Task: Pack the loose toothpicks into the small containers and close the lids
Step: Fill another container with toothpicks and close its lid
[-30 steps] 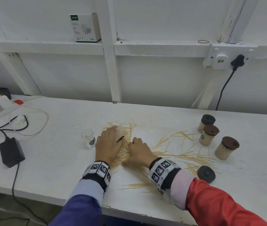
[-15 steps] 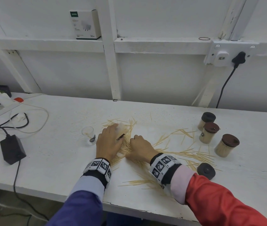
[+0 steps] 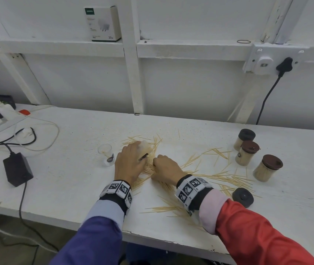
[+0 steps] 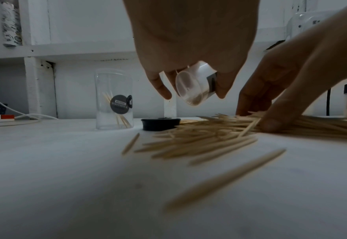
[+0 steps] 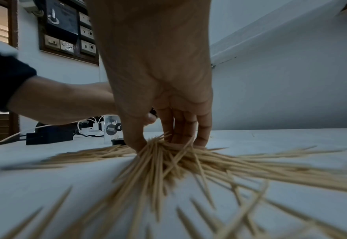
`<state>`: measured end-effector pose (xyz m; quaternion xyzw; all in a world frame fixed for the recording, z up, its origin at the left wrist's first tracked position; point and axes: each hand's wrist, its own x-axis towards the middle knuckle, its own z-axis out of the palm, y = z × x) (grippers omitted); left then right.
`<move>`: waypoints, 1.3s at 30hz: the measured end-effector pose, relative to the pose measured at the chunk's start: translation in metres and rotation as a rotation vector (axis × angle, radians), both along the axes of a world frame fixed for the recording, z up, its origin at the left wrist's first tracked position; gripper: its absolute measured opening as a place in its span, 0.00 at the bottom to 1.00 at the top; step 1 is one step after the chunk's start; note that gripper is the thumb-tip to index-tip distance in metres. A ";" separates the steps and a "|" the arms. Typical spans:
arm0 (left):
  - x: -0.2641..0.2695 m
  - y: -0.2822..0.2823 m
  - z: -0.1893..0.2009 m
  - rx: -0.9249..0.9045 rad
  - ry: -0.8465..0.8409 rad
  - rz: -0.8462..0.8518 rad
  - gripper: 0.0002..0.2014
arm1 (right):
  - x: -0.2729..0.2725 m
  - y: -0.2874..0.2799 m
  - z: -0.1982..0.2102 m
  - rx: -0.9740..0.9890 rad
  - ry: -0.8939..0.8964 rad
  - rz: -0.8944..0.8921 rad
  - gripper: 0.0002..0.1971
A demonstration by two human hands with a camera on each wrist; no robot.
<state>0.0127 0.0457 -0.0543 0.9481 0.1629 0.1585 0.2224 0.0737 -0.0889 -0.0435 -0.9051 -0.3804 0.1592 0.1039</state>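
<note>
Your right hand is bunching loose toothpicks between curled thumb and fingers on the white table. Just left of it, your left hand is gripping a clear container, tilted above the pile. Beyond your left hand, a near-empty container is standing upright. Farther right of your right hand, three filled, lidded jars are standing, a loose black lid lying nearer.

right hand edged forward (slightly), toothpicks seemingly bunched tighter
</note>
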 end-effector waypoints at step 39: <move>0.002 0.000 -0.003 -0.020 -0.118 -0.088 0.27 | 0.036 -0.036 -0.009 -0.013 0.025 0.013 0.04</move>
